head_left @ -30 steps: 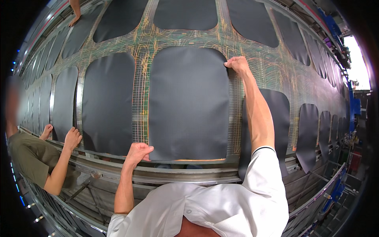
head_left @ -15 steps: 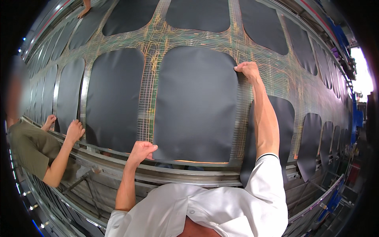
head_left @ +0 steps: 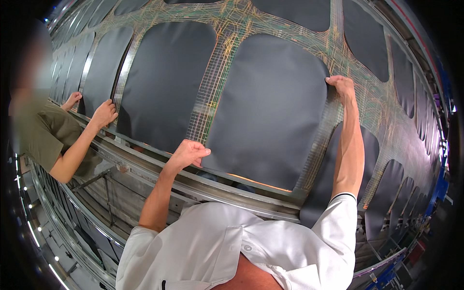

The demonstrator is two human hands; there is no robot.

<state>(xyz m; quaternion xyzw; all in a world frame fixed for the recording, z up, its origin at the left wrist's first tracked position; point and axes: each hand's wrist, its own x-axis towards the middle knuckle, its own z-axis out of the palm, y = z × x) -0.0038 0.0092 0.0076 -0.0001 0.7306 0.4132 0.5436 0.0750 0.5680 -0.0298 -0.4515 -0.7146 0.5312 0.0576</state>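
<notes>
Left grip (head_left: pixel 192 153) and right grip (head_left: pixel 342 87) pinch a black sheet (head_left: pixel 270 111), the right forearm (head_left: pixel 350 154) partly hiding a neighbouring sheet (head_left: pixel 324 188).

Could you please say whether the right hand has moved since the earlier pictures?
No: against the dark sheet it touches, the right hand stays at the upper right edge; the view has turned.

One sheet (head_left: pixel 270 106) lay on the table (head_left: pixel 205 104) before the person, the left hand (head_left: pixel 188 154) at its near left corner, the right hand (head_left: pixel 343 87) at its far right. A neighbouring sheet (head_left: pixel 169 87) lay left; another (head_left: pixel 369 154), rightward, overhung the near edge. Behind lay a second row (head_left: pixel 295 12). A co-worker (head_left: pixel 48 130) was farther left, along the same side.
</notes>
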